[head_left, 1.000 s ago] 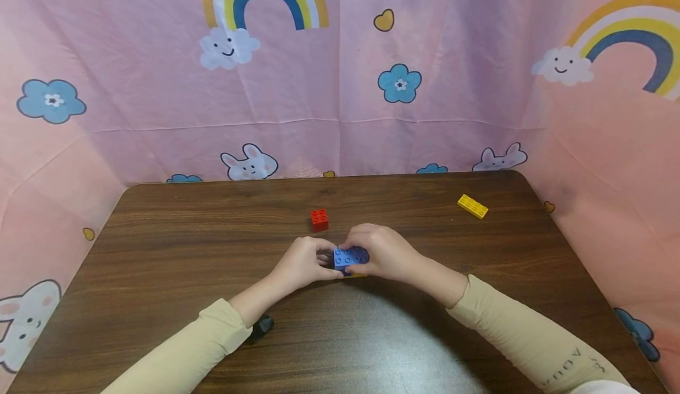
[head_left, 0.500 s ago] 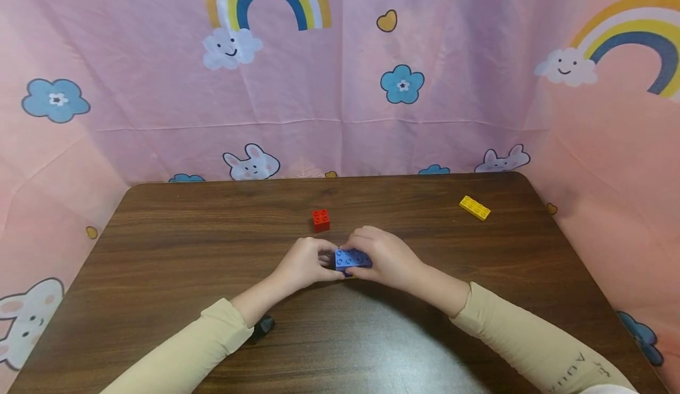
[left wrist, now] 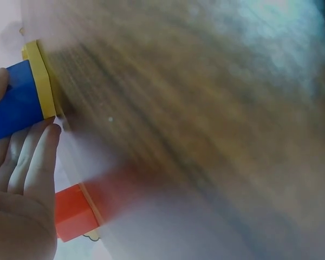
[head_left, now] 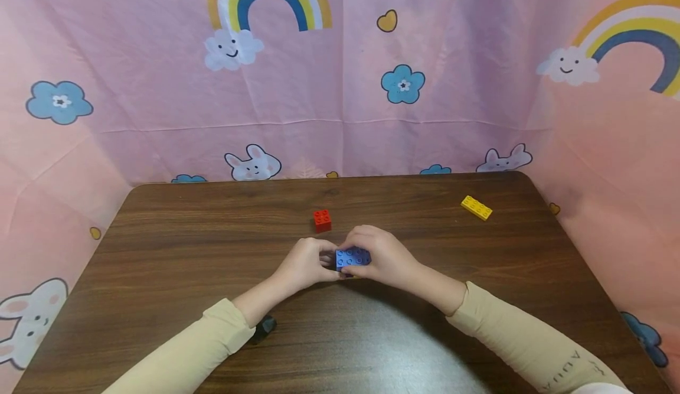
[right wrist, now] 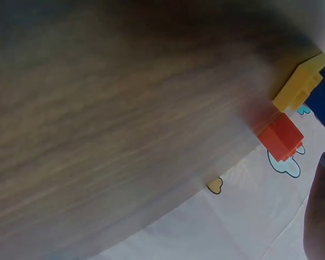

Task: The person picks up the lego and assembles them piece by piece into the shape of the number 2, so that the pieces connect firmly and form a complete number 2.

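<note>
A stack of toy building bricks stands on the table at the middle of the head view. On top is a light blue brick [head_left: 347,258] with studs. Below it comes a dark blue brick [left wrist: 19,103], and a yellow piece [left wrist: 42,84] lies at the bottom. My right hand [head_left: 385,255] grips the light blue brick, thumb on the near side and fingers on the far side. With thumb and fingers, my left hand [head_left: 303,267] holds the stack around its left end; the fingers look fairly straight in the left wrist view. The right hand covers the stack's right end.
A red brick [head_left: 322,221] stands just behind the hands. Far right lies a yellow flat brick [head_left: 476,207]. A black object [head_left: 264,328] is partly hidden by the left sleeve. Patterned pink cloth [head_left: 340,98] borders the brown table [head_left: 212,222] at the back and sides.
Both hands stay on the stack. The right thumb shifts slightly along the light blue brick's near side, and the whole head view drifts a little.
</note>
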Available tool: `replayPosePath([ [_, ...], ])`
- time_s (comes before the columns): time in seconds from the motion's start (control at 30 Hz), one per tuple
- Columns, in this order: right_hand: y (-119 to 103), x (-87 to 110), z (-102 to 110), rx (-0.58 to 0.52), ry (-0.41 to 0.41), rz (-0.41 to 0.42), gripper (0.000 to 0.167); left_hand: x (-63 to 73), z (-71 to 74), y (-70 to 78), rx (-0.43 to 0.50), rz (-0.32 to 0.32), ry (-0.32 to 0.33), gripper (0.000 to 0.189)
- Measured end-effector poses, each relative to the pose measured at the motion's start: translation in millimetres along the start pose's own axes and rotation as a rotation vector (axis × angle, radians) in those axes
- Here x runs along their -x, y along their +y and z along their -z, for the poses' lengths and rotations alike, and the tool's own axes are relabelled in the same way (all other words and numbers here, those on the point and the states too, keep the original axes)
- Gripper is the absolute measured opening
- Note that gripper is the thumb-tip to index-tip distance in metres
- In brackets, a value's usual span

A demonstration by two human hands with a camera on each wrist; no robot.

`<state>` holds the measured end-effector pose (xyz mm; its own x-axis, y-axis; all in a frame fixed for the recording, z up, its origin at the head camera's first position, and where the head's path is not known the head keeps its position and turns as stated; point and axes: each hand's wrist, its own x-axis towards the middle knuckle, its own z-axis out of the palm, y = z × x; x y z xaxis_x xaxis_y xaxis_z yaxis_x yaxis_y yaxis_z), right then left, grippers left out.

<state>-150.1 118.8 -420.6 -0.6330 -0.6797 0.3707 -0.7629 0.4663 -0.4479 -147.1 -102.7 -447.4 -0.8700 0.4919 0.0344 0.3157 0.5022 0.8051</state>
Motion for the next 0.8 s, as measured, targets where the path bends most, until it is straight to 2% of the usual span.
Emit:
replayPosePath([
  [0.27, -4, -2.5, 2, 0.028, -0.013, -0.007, 0.031, -0.3, 1.2, -0.1, -0.01, 0.014, 0.002, 0.037],
  [0.8, -11, -4.4, 4, 0.15, -0.037, 0.018, 0.032, -1.0, 0.8, -0.2, 0.051, 0.057, -0.006, 0.039],
])
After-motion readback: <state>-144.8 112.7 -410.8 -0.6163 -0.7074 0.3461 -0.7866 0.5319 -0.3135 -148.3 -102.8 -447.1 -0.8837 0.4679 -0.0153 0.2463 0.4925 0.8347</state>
